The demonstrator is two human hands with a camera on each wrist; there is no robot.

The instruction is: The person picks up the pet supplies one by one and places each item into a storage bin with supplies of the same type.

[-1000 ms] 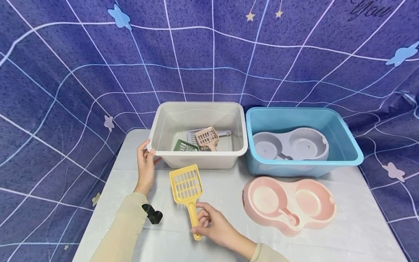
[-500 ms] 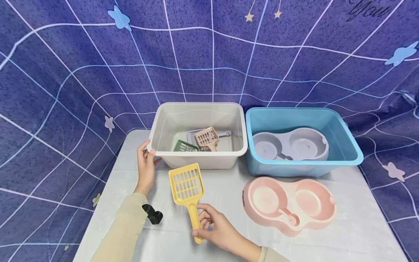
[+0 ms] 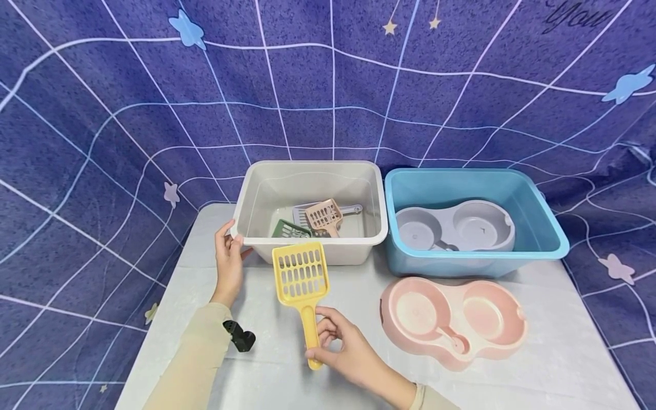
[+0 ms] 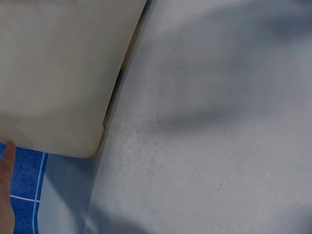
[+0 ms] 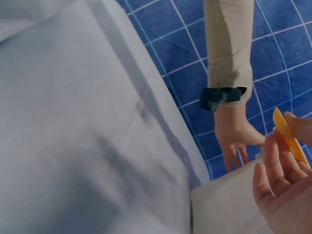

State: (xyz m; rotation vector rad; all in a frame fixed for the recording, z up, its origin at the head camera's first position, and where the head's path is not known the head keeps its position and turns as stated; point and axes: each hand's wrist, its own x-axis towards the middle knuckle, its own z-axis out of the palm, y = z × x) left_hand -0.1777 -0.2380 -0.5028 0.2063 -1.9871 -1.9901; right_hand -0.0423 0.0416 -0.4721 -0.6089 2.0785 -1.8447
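Observation:
In the head view my right hand (image 3: 340, 348) grips the handle of a yellow litter scoop (image 3: 301, 273), thumb on one side and fingers on the other. The slotted head points away from me and overlaps the front wall of a grey litter box (image 3: 307, 249). In the right wrist view only a yellow strip of the scoop (image 5: 287, 134) shows between thumb and fingers. My left hand (image 3: 228, 265) holds the near left corner of the grey box's rim. Inside that box lie a green scoop (image 3: 289, 229), a beige scoop (image 3: 324, 215) and a lilac-grey scoop (image 3: 351, 209).
Right of the grey box stands a blue litter box (image 3: 476, 259) with a grey double pet bowl (image 3: 445, 219) inside. A pink double bowl (image 3: 453, 310) lies before it on the pale table (image 3: 256, 376). Patterned blue cloth (image 3: 307, 131) hangs behind.
The yellow scoop in my right hand has moved forward and slightly right, toward the grey litter box. My left hand has stayed at the box's corner.

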